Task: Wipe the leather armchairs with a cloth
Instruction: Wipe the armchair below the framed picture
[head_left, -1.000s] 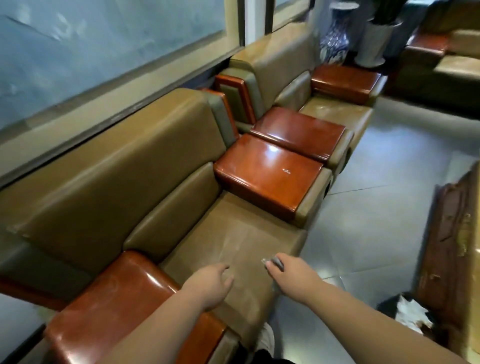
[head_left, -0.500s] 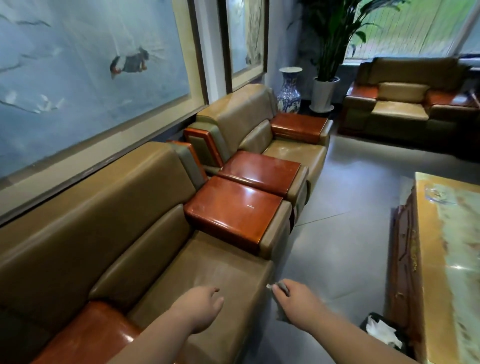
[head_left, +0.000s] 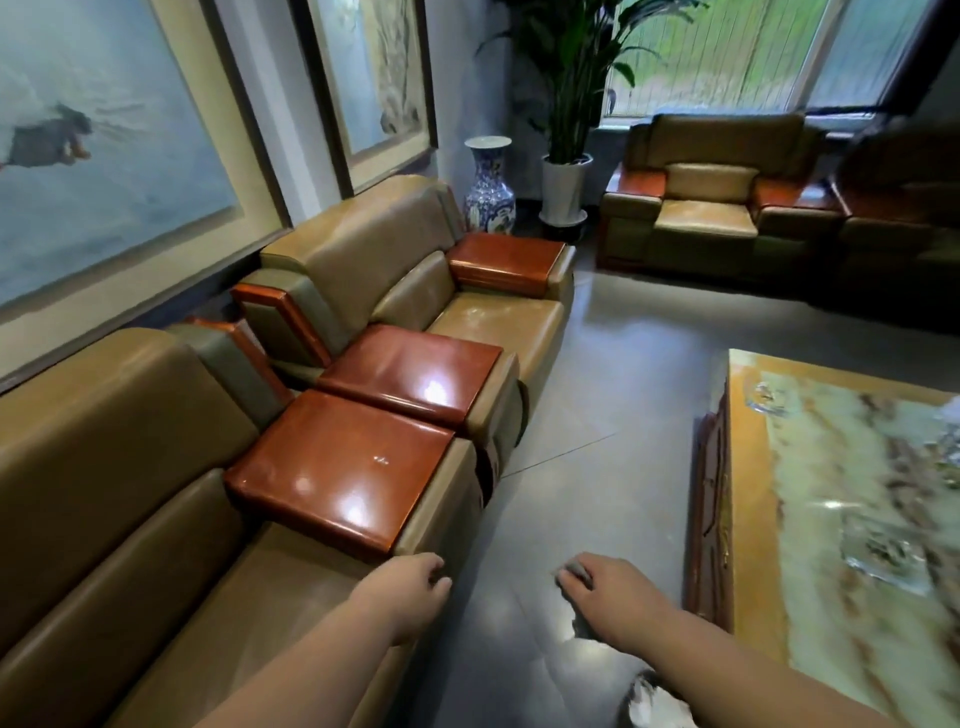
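Both hands have moved away from the seat since a moment ago, and the view has lifted to show more of the room. The right hand (head_left: 618, 587) used to sit at the seat's front edge; now it is out over the grey floor (head_left: 613, 395). It holds a small grey cloth (head_left: 575, 570) bunched up in its curled fingers, so the grip is closed on the cloth. A bit of cloth also hangs down under the palm. I think it is held tight like this so it does not drop on the way.

The left hand (head_left: 413, 587) is at the front edge of the near armchair (head_left: 156, 519), just by its shiny red-brown armrest (head_left: 337, 467). Its fingers are loosely curled and hold nothing. I cannot tell if it touches the leather or just hangs over it.

The next armchair (head_left: 415, 275) stands farther along the left wall, pressed up against the near one. A third armchair (head_left: 711, 208) sits far off under the window, near a blue and white vase (head_left: 488, 187) and a tall plant (head_left: 566, 78). A long table with a marble top (head_left: 831, 519) is on the right.

My guess is that the near chair is done and the person is going to the next one. The cloth will need to be spread flat again to wipe well.
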